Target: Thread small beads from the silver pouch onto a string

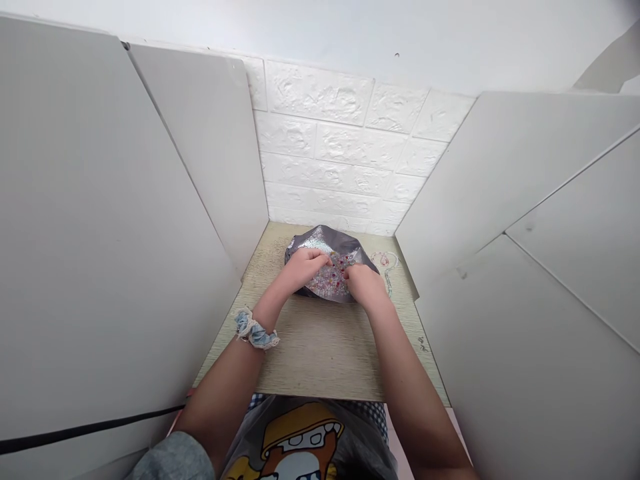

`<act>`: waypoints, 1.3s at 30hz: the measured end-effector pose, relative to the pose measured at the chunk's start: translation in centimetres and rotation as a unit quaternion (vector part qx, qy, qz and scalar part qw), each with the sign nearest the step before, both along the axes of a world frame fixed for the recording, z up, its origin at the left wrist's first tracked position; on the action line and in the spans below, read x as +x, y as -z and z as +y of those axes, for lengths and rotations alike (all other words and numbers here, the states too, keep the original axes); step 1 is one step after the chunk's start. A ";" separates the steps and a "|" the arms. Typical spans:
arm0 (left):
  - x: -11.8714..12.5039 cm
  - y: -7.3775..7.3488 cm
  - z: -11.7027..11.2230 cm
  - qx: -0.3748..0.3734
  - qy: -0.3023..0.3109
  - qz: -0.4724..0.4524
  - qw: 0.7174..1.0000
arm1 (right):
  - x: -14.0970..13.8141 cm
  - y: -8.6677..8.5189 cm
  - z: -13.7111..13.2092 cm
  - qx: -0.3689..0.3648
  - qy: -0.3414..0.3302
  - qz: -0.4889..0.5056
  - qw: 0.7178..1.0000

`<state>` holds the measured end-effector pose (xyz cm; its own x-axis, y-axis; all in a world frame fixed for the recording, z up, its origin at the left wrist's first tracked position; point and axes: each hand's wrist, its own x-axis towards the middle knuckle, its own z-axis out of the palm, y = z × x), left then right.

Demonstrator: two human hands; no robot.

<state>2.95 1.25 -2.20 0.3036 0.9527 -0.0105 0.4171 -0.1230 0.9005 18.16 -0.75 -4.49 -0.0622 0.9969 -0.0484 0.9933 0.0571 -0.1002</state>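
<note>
A shiny silver bag (334, 241) lies open on the far part of a pale wooden table (320, 353). Many small coloured beads (331, 279) fill its open mouth. My left hand (303, 265) rests on the bag's left side with its fingers curled over the beads. My right hand (364, 284) sits at the bag's right side, fingers closed in a pinch among the beads. What the fingertips hold is too small to make out. A blue fabric scrunchie (255, 330) is on my left wrist.
White panels (110, 253) wall the table in on the left and right. A white brick-pattern wall (345, 153) closes the back. A faint drawing (387, 265) marks the tabletop right of the bag. A black cable (90, 427) runs at the lower left.
</note>
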 end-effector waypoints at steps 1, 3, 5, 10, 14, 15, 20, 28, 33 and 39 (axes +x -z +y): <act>0.0 0.0 0.0 0.001 -0.002 0.000 1.000 | -0.1 -0.1 0.0 -0.005 0.002 -0.004 1.000; 0.1 0.0 0.0 0.000 -0.004 -0.003 1.000 | -0.2 -0.2 0.0 -0.013 0.006 -0.005 1.000; 0.1 -0.1 -0.1 0.001 -0.001 -0.009 1.000 | -0.3 -0.3 0.0 -0.018 0.009 -0.004 1.000; 0.1 -0.5 -0.4 0.003 0.022 -0.011 1.000 | -0.5 -0.3 -0.1 -0.015 0.012 -0.011 1.000; 0.0 -0.5 -0.4 0.001 0.027 -0.008 1.000 | -0.5 -0.1 -0.1 -0.022 0.020 -0.020 0.999; 0.0 -0.4 -0.4 0.002 0.026 -0.007 1.000 | -0.5 -0.1 -0.1 -0.024 0.024 -0.022 0.999; 0.1 -0.3 -0.3 -0.006 0.017 -0.017 1.000 | -0.5 -0.1 0.0 -0.041 0.027 -0.032 0.998; 0.2 -0.5 -0.4 0.026 0.016 0.004 1.000 | -0.4 -0.2 -0.4 -0.039 -0.011 -0.006 0.999; 0.0 0.1 -0.2 0.039 0.030 0.006 0.999 | 0.2 -0.3 -0.3 0.039 -0.042 0.154 0.986; -0.1 0.1 -0.3 0.042 0.079 0.004 0.996 | 0.3 -0.9 0.2 0.069 -0.064 0.500 0.861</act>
<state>2.83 0.98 -2.30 0.4501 0.8906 0.0651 0.3933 -0.2632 0.8809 18.51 -0.50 -3.61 -0.1131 0.9708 0.2115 0.3999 0.2394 -0.8848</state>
